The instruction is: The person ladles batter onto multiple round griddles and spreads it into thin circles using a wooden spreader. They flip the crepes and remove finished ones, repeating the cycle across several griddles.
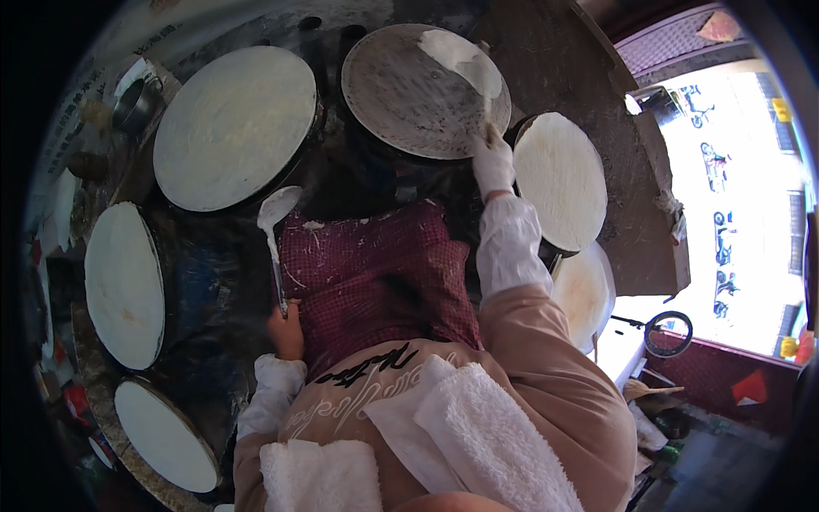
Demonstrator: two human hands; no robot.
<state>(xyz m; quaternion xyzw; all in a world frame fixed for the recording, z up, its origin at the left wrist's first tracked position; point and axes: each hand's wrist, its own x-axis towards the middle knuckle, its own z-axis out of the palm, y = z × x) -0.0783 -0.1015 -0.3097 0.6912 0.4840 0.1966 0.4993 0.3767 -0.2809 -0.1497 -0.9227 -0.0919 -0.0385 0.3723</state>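
Observation:
My right hand [494,165], in a white glove, grips the handle of a batter spreader [489,129] at the right rim of a round dark griddle [409,89]. Most of that griddle's surface is bare. A patch of wet white batter [455,54] lies along its far right side, and the spreader's head is hard to make out there. Lower down, my left hand [288,334] is bare and holds a ladle [279,203] by the end of its handle. The ladle's bowl is coated with white batter and hangs beside the large left griddle.
Pale round sheets cover several other griddles, including a large one [237,128] at left and a narrower-looking one [562,182] at right. A metal pot [134,107] stands far left. A brown board [630,211] edges the right side. White towels [492,422] hang over my chest.

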